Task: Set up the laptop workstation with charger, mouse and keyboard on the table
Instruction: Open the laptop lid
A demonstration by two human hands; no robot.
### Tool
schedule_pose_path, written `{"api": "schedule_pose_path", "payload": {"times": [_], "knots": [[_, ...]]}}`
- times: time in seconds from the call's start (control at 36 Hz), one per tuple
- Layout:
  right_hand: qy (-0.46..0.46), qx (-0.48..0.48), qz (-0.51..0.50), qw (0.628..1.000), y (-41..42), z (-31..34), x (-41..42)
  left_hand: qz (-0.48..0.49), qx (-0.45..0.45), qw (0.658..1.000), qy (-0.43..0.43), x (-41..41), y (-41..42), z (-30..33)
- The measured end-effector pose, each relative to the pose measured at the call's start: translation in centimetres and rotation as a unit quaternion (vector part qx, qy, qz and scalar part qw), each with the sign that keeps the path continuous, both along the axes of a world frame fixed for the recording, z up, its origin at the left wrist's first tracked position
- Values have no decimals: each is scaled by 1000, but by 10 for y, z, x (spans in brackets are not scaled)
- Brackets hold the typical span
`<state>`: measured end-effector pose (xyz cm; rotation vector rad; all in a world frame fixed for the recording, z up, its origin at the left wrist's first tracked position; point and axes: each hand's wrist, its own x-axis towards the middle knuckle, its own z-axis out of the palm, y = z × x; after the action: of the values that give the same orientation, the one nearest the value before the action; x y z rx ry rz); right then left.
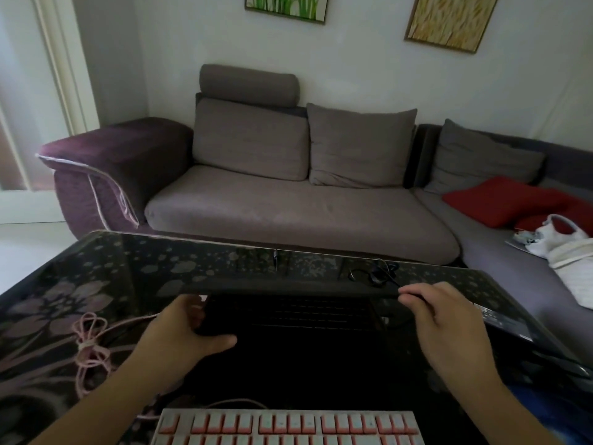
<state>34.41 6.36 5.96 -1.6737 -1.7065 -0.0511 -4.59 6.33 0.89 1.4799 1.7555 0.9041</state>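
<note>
Behind the table stands a grey sofa (298, 200) with a purple armrest (118, 165) on its left end. A red cushion (503, 200) and a white bag (564, 242) lie on its right part. Two framed pictures (449, 20) hang on the wall above.

two bare forearms and hands (no sleeves visible)
</note>
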Motion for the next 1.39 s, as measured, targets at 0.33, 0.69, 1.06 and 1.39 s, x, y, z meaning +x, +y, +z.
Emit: {"api": "schedule_pose_path", "payload": {"times": [0.33,0.69,1.06,1.39], "knots": [[-15,40,4,999,-10,-16,3,-101,-60,969,215,-7,4,-35],[65,38,-6,997,84,48,-10,-69,-79,976,189,5,0,-27],[78,-54,-40,995,151,85,-25,-52,-77,980,178,7,-4,-25],[45,-159,-81,983,176,107,-30,-43,-93,982,156,9,-2,-14]]}}
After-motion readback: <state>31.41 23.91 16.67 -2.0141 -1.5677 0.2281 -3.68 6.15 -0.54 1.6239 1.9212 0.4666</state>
